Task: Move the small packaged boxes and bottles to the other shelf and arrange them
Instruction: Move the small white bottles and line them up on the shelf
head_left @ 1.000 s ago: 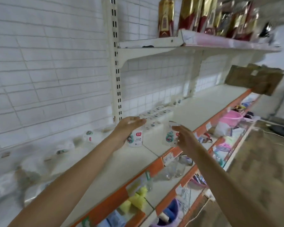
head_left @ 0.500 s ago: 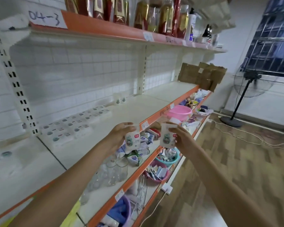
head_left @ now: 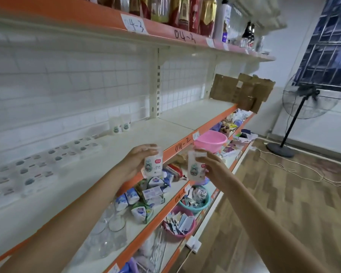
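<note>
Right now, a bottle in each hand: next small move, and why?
Probably carry both forward and set them beside the two bottles already standing at the back of the middle shelf. The left hand grips one bottle, the right hand another, both held off the shelf's front edge.

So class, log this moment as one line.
left hand: holds bottle | right hand: holds bottle | both above shelf edge | two bottles at shelf back
</note>
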`<state>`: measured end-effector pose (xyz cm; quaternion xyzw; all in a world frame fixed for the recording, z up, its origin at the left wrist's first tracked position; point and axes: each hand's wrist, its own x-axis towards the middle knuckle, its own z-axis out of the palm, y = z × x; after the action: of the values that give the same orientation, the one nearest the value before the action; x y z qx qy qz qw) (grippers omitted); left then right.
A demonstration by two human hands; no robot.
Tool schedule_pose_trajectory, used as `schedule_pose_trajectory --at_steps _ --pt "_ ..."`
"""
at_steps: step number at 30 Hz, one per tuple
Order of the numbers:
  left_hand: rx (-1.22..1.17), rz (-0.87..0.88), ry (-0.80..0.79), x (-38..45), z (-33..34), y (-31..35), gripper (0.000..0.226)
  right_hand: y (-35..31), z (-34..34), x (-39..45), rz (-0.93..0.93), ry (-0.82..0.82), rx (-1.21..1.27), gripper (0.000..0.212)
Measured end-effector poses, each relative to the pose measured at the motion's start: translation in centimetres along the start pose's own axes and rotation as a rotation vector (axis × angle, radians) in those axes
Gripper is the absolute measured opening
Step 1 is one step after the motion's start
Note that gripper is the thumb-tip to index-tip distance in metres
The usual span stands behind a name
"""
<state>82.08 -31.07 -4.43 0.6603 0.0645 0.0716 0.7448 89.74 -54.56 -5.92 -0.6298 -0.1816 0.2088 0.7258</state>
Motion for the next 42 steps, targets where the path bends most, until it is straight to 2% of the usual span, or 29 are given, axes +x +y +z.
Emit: schedule_pose_trajectory --at_steps 2,4,9,15,19,23,27,32,36,42 --pt "0.021 0.01 0.038 3.4 -0.5 0.1 0.021 -0.5 -0.8 3.4 0.0 -0.031 -0.038 0.06" --pt "0.045 0.019 0.076 6.8 -1.4 0.3 0.028 -1.1 -1.6 6.9 0.016 -0.068 -0.081 0.062" --pt "0.201 -0.027 0.189 13.0 -5.0 0.0 0.057 -2.8 -2.9 15.6 -0.015 -0.11 -0.187 0.042" --pt "0.288 -0.01 0.34 17.1 -7.4 -0.1 0.075 -3.6 -1.1 24.1 0.007 -0.172 -0.13 0.047" --pt "0.439 -0.015 0.408 20.3 -8.5 0.1 0.061 -3.6 0.1 29.3 0.012 -0.234 -0.097 0.053" --pt "0.677 0.007 0.484 23.8 -8.7 1.5 0.068 -3.4 1.1 35.1 0.025 -0.331 -0.103 0.042" --pt "0.912 0.026 0.556 27.7 -9.0 3.4 0.059 -3.6 2.8 41.4 0.029 -0.452 -0.18 0.046" --pt "1.109 -0.158 0.693 31.2 -10.3 4.5 0.058 -2.9 5.0 48.1 -0.039 -0.575 -0.455 0.057" --pt "1.206 -0.319 0.716 32.5 -10.8 3.8 0.062 -2.0 6.2 51.2 -0.044 -0.712 -0.528 0.055" --pt "1.368 -0.4 0.78 32.4 -10.9 3.0 0.058 -0.6 7.5 52.7 -0.125 -0.807 -0.616 0.059"
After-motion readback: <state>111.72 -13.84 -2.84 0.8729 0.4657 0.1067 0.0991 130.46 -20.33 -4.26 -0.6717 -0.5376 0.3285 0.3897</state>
